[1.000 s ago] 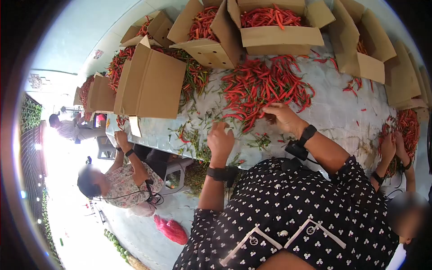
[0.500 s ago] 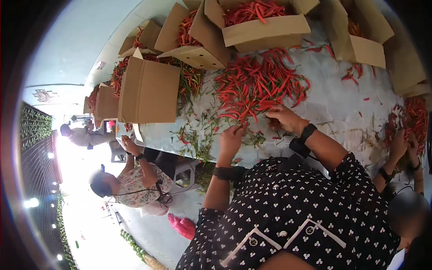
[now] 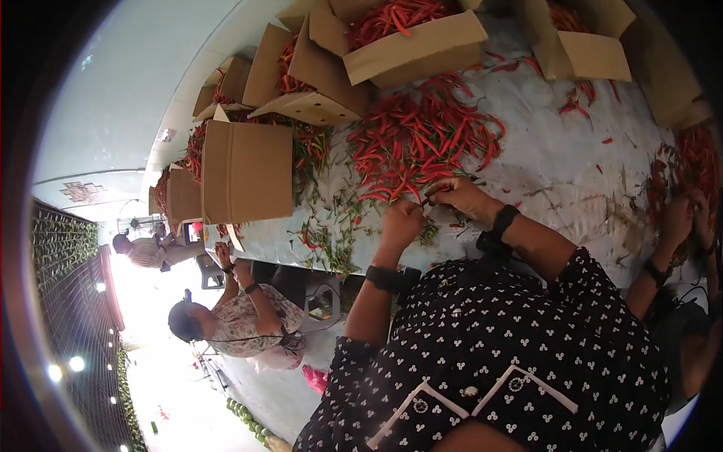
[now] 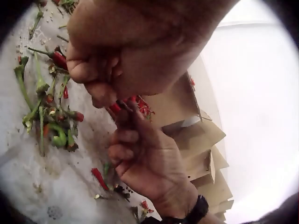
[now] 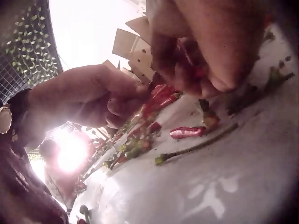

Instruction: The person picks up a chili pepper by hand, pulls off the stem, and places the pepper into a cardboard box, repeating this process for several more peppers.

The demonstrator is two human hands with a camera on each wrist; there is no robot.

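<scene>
My left hand (image 3: 401, 224) and right hand (image 3: 465, 197) meet at the near edge of a loose heap of red chillies (image 3: 422, 135). A small dark, slender piece, apparently a chilli (image 3: 426, 200), spans the gap between their fingertips, pinched from both sides. In the left wrist view, the left hand (image 4: 140, 46) curls above the right hand (image 4: 154, 163), their fingertips almost touching. In the right wrist view, bits of red show among the curled fingers of the right hand (image 5: 210, 42); the left hand (image 5: 93, 93) faces it. The fingers largely hide the held piece.
Cardboard boxes of chillies (image 3: 418, 56) line the far side, with another box (image 3: 248, 172) at the left. Green stems and scraps (image 3: 327, 237) litter the table (image 3: 557, 166). One person (image 3: 248, 316) sits at the left; another's hands (image 3: 678, 222) work at the right.
My left hand has moved right and its raised fingers have closed beside my right hand, where both now pinch a dark piece. The head view has shifted and tilted.
</scene>
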